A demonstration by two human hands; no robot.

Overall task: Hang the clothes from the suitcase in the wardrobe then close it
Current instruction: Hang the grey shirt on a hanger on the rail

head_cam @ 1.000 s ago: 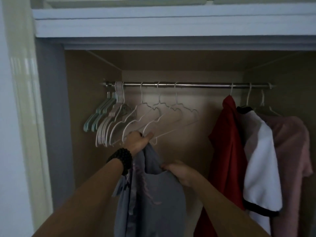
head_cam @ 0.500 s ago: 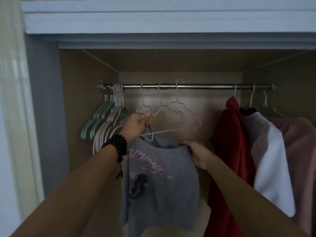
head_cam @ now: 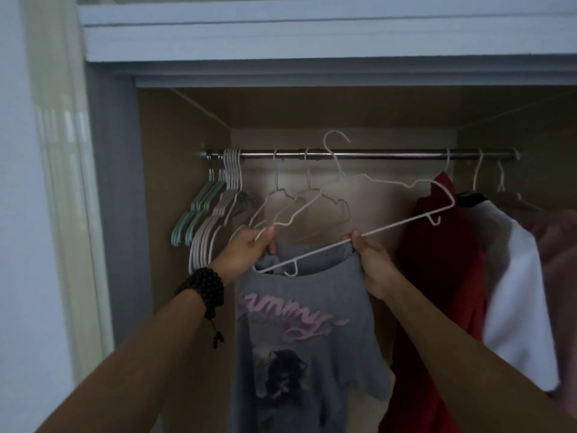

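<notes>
A grey T-shirt (head_cam: 307, 335) with pink lettering and a dark animal print hangs from both my hands in front of the open wardrobe. My left hand (head_cam: 249, 250) pinches its collar's left side together with the left end of a white wire hanger (head_cam: 393, 226). My right hand (head_cam: 370, 260) grips the collar's right side and the hanger's bottom bar. The hanger is off the metal rail (head_cam: 374, 155), tilted, with its hook just above the rail. Its lower left corner sits inside the neck opening. The suitcase is out of view.
Bunched empty hangers (head_cam: 212, 220) crowd the rail's left end, and two more white ones (head_cam: 299, 201) hang behind my left hand. A red garment (head_cam: 437, 264), a white one (head_cam: 518, 292) and a pink one (head_cam: 559, 242) hang at right. An open stretch of rail lies between.
The white hanger has come off the rail and tilted. My right hand now grips its bottom bar along with the collar. The shirt has spread open, and the view shifted slightly.
</notes>
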